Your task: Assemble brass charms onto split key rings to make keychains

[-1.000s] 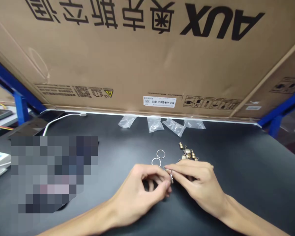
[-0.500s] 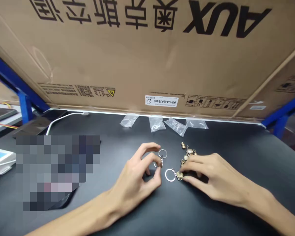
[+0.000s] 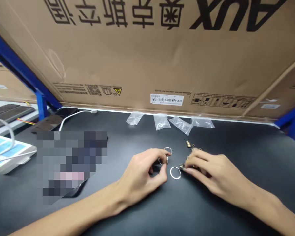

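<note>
My left hand (image 3: 144, 177) rests on the black table with its thumb and fingertips pinched around a small silver key ring (image 3: 160, 161). A second thin key ring (image 3: 168, 148) shows just beyond those fingertips. My right hand (image 3: 217, 173) pinches a small brass-coloured charm (image 3: 181, 166) between thumb and fingers. Close by lies a larger flat silver key ring (image 3: 171, 173); whether it joins the charm I cannot tell. A small brass charm (image 3: 188, 144) sits past the right hand's fingers, and more metal charms are partly hidden under them.
Several clear plastic bags (image 3: 162, 122) lie along the table's back edge, in front of a big cardboard box (image 3: 137, 62). Over on the left are a blurred-out patch, a dark phone-like slab (image 3: 48, 123), a white cable (image 3: 64, 120) and a blue-and-white box (image 3: 5, 150).
My left thumb and fingers have closed together at the small key rings. The right hand's charm has turned and shifted away from me. The whole view has swung slightly left.
</note>
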The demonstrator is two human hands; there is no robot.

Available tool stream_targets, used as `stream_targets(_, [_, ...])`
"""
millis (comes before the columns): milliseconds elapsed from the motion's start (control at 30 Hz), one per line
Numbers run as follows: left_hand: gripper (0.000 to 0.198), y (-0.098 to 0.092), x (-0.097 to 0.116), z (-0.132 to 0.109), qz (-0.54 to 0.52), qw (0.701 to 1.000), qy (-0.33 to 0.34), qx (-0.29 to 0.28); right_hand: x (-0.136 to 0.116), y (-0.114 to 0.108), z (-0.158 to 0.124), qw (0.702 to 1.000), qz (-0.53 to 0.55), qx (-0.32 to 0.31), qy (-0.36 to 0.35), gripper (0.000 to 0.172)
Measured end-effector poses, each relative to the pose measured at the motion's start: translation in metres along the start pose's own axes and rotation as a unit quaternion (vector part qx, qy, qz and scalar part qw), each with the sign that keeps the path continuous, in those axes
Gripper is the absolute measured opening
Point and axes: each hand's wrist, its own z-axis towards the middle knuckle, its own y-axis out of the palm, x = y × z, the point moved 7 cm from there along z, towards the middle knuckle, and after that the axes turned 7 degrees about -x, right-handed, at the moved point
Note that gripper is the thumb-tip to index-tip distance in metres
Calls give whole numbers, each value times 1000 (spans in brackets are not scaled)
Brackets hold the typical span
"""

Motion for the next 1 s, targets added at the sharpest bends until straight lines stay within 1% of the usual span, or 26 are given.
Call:
stream_targets(100, [9,-1,2,-1,5,1000,8,-2,2,-5,0,995,75,35,48,16])
stream_targets(233, [10,1,4,-3,-1,1000,14,-8,-2,-15,-2,984,113,116,72,17])
stream_targets(333, [10,7,2,-5,-13,1000,8,-13,-3,-16,-1,975,140,144,94,18])
stream_targets(433, [10,13,1,-6,-13,1000,18,-18,-5,-12,0,970,154,151,107,17])
stream_targets(533, [13,16,3,-7,-2,999,33,-20,-8,-7,1,971,155,147,104,15])
stream_targets(700, [13,15,9,-6,23,999,41,-28,-18,-3,2,979,127,146,67,18])
stream_targets(867, [10,16,13,-3,52,997,55,-28,-25,-3,-1,981,97,163,31,13])
stream_targets(1000, [9,17,12,-4,58,997,45,-32,-26,-1,-3,984,62,168,19,13])
